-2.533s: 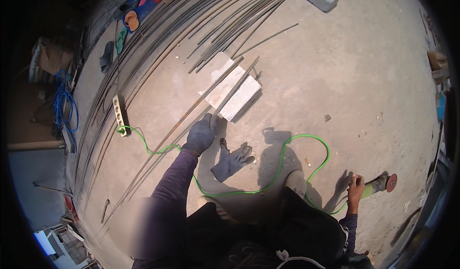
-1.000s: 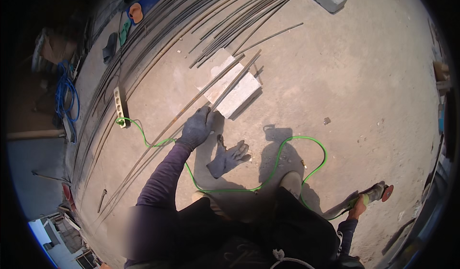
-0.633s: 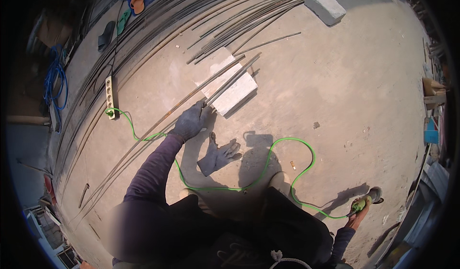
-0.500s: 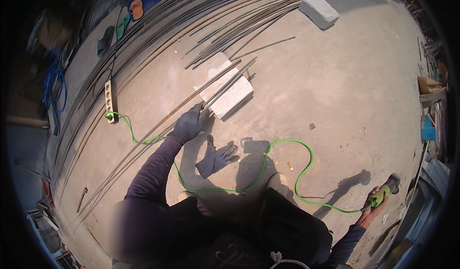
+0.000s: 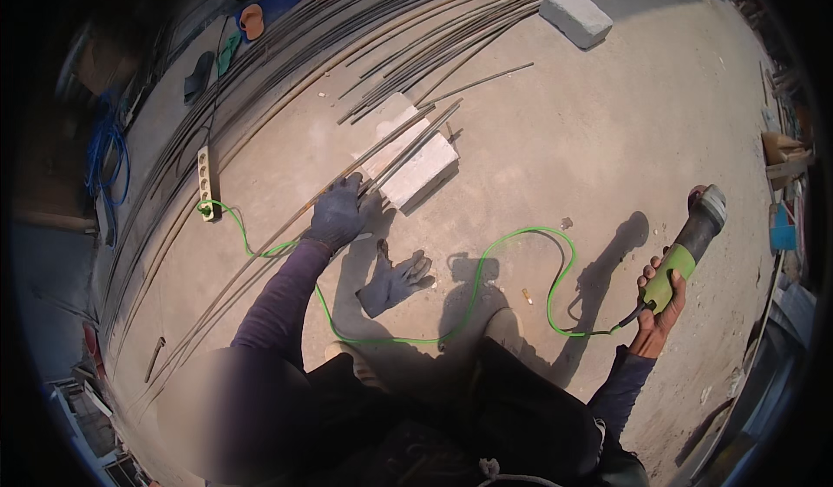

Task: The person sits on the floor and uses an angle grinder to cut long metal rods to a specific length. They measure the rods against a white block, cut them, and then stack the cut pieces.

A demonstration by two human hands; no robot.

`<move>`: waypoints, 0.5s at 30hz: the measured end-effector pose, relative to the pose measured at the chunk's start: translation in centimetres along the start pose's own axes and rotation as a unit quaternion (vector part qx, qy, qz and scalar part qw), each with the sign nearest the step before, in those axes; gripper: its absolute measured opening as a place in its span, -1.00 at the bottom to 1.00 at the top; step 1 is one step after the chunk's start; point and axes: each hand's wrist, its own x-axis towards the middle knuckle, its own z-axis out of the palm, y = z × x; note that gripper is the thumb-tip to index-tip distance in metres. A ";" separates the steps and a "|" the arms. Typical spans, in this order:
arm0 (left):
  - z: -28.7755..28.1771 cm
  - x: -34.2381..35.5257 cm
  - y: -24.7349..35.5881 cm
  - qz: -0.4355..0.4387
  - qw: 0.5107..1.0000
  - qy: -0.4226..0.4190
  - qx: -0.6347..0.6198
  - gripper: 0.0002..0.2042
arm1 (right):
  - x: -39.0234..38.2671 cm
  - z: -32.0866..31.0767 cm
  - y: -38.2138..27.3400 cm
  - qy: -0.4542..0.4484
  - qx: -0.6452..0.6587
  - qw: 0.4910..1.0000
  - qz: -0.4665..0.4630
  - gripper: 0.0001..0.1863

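From afar I see metal rods [image 5: 415, 146] slanting low left to high right, lying over a white block [image 5: 425, 175], green grinder [image 5: 675, 274] far right, its long body slanting likewise, head at top, my gloved left hand [image 5: 337, 214] curled around rods, bare right hand [image 5: 665, 300] gripping the grinder.

Floor [image 5: 555, 140]: bare, grey-beige concrete, scattered with small debris along the right side. Lighting: strong and direct, casting distinct shadows; a shaded zone [image 5: 646, 6] covers the floor at the upper right. Left perimeter: a coil of blue hose or cable [image 5: 106, 157] beside dark, indistinct clutter, with a flat grey-blue surface [image 5: 48, 300] below it. Right perimeter: brown sheet material [image 5: 783, 150], a blue object [image 5: 783, 228] and grey sheets [image 5: 796, 313]. Outer margins: too dark to resolve.
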 end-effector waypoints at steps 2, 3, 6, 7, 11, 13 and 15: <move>-2.0 -0.2 2.8 0.045 0.998 0.031 0.010 -0.50 | 1.4 3.1 2.8 -0.039 0.016 0.999 0.026 -0.39; -2.4 -0.2 4.4 0.066 0.997 0.036 -0.036 -0.51 | 2.0 5.3 3.6 -0.044 0.013 0.998 0.040 -0.39; -5.1 -1.3 12.2 0.184 0.973 0.011 -0.141 -0.54 | 4.0 10.1 5.9 -0.084 0.075 0.991 0.075 -0.41; -4.7 -1.2 15.1 0.246 0.956 0.010 -0.163 -0.55 | 4.4 11.3 6.1 -0.070 0.079 0.992 0.071 -0.42; -3.8 -0.8 23.1 0.269 0.914 -0.072 -0.294 -0.52 | 6.4 14.7 8.1 -0.082 0.146 0.981 0.096 -0.54; -2.3 -0.8 24.9 0.249 0.917 0.001 -0.311 -0.54 | 6.8 14.7 9.4 -0.083 0.149 0.980 0.102 -0.57; -0.4 -0.7 26.2 0.183 0.918 0.036 -0.350 -0.60 | 6.9 15.6 10.6 -0.070 0.146 0.981 0.109 -0.61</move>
